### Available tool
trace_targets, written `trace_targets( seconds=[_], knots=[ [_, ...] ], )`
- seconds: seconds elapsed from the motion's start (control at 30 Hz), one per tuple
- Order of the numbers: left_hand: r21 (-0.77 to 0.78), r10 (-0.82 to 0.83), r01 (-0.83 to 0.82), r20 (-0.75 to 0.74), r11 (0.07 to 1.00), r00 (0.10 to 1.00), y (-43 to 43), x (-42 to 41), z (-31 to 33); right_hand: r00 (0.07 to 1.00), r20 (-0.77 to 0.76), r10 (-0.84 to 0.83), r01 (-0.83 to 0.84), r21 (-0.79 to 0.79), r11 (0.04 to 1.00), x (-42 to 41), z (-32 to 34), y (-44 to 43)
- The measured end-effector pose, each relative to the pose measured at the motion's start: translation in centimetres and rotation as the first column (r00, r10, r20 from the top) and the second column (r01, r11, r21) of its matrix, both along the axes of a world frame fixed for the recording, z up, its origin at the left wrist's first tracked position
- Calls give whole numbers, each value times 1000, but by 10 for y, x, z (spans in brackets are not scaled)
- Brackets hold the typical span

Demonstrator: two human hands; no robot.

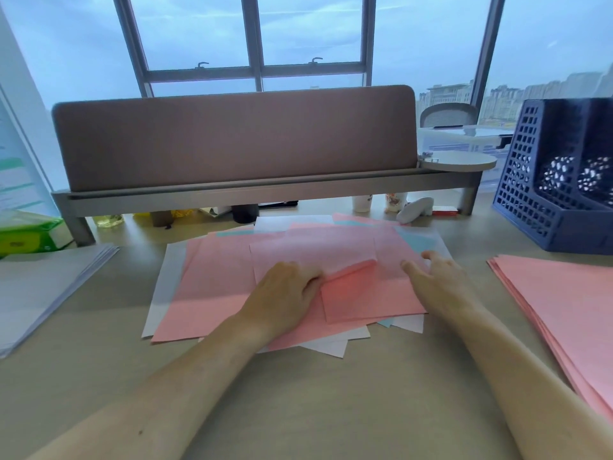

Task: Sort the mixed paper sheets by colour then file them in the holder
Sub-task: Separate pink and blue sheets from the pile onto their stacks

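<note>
**As a pink sheet lifts, both hands sit on the mixed pile**

Where the table (298, 393) faces the person, the mixed pile (212, 287) of pink, white and pale blue sheets lies fanned out in the middle. On it, the top pink sheet (315, 250) curls up along its near edge. The left hand (285, 293) has its fingers curled at that raised edge, fingertips tucked under the paper, holding it. The right hand (441, 277) lies just to the right, fingers straight and spread, resting flat on the pile near its right edge. 2 sorted stacks flank the pile, both apart from it: a pink stack (564, 300) on the right and a white stack (43, 287) on the left. Behind the pink stack, at the far right, stands the dark blue mesh holder (530, 200). A grey divider panel (232, 137) runs along the back, with a green tissue pack (30, 234) near its left end.
</note>
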State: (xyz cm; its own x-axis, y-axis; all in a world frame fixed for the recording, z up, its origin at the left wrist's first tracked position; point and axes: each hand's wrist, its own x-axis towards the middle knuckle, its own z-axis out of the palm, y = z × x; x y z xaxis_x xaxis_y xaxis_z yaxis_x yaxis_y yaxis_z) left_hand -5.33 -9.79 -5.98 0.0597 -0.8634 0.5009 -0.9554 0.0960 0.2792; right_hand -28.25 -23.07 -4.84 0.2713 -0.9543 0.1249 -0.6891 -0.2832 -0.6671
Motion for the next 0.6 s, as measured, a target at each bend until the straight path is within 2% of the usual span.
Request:
trace_targets(
  seconds=[0.07,0.17,0.3,0.43,0.6],
  knots=[
    [23,-79,78,28,997,996,-3,-18,3,990,142,-8,3,37,999,5,1,-3],
    [153,-197,174,152,973,969,-8,-37,2,977,214,-25,16,43,999,5,3,-4],
    [304,-111,87,63,949,992,-3,-26,6,950,303,-82,60,81,995,1,4,-7],
    [404,-49,6,95,915,994,1,-10,20,967,249,-50,38,53,998,3,1,-5],
    [455,-125,40,158,890,979,-2,-10,35,988,154,8,-3,-31,1000,10,-3,3]
  ],
)
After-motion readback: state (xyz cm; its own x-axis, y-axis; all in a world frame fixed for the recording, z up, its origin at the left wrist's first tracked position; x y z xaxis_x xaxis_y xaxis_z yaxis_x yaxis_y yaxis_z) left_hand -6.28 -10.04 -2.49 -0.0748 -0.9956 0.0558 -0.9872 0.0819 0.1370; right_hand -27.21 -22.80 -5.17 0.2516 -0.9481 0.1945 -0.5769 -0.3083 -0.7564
